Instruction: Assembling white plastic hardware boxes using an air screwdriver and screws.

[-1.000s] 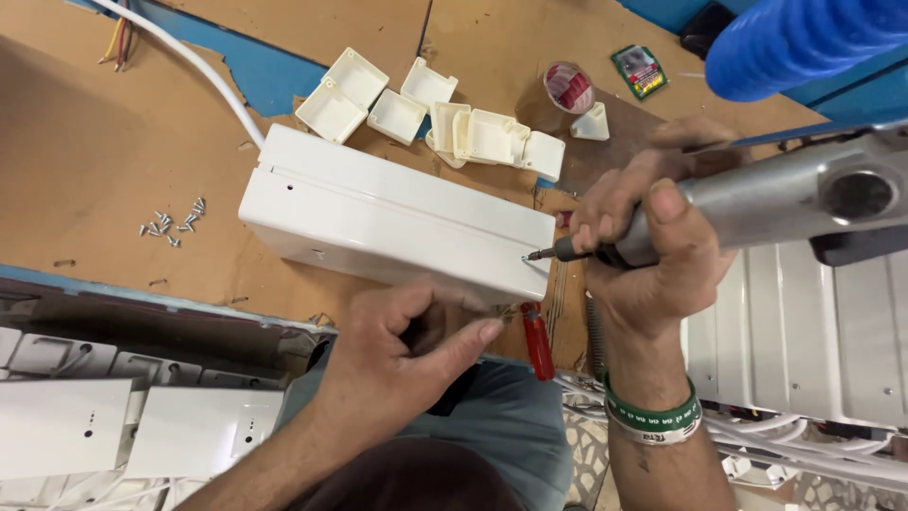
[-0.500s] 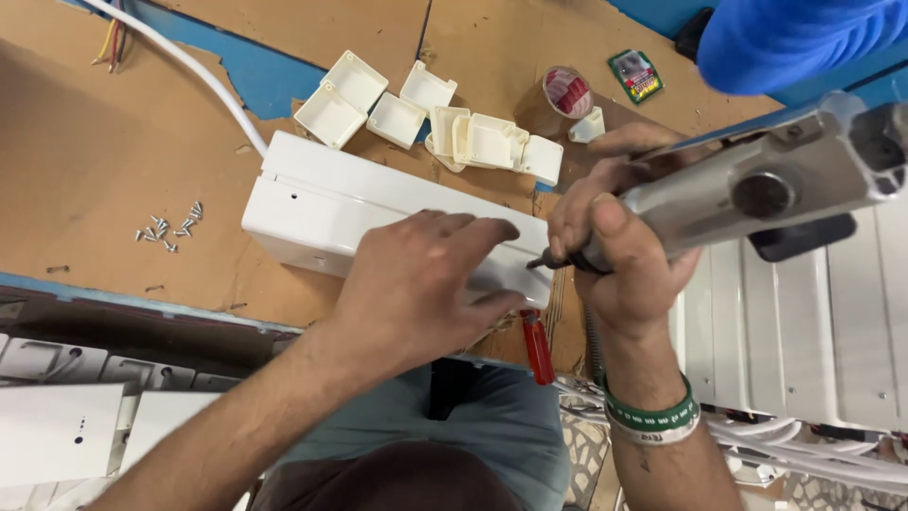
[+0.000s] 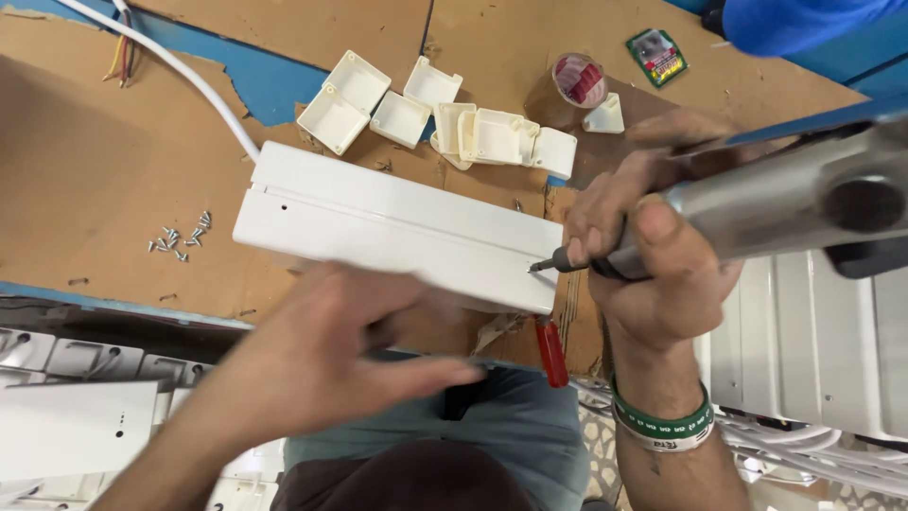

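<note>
A long white plastic casing lies across the cardboard-covered bench, with a white cable running from its far left end. My right hand grips a silver power screwdriver; its bit touches the casing's right end near the front corner. My left hand, blurred by motion, hovers just in front of the casing's near edge with fingers spread and nothing in it.
Several small white plastic caps lie beyond the casing. Loose screws sit at the left, a roll of red tape and a small green packet at the back. A red-handled tool hangs at the bench edge. White panels stack on the right.
My left hand has come off the top of the casing and drawn back toward me. The right hand and screwdriver stay at the casing's right end, with the tool tilted slightly.
</note>
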